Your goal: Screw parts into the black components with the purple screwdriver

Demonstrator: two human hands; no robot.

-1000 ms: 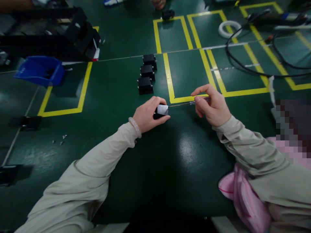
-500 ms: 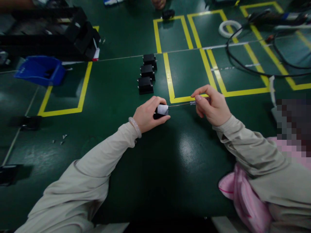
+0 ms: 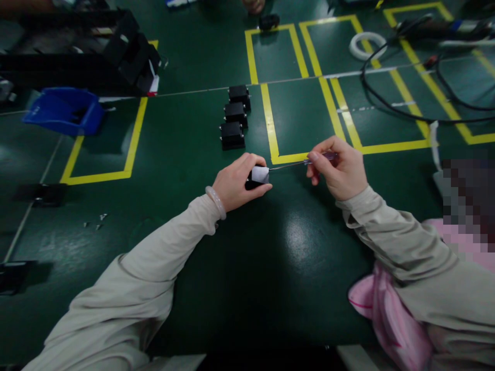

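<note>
Between the thumb and fingers of my left hand point(image 3: 235, 181) sits a small black block point(image 3: 258, 175) with a pale, whitish top face. My right hand point(image 3: 342, 167) is closed round the handle of a thin screwdriver point(image 3: 288, 166). Its metal shaft points left, and the tip meets the right side of the block, near the upper corner. Whether a screw is under the tip is too small to see. Beyond my left hand, three similar black blocks point(image 3: 232, 135) stand in a row, with small shiny screw heads at their sides.
Several loose screws point(image 3: 99, 226) lie to the left. A blue bin point(image 3: 65, 111) and a long black frame point(image 3: 116, 51) are at the far left. A white tape roll point(image 3: 367, 46) and black cable point(image 3: 386, 103) lie at the right, pink cloth point(image 3: 386, 309) by my right sleeve.
My right fingers have shifted and closed more firmly round the screwdriver handle, which now shows above the fingers. My left hand and the block have stayed in place.
</note>
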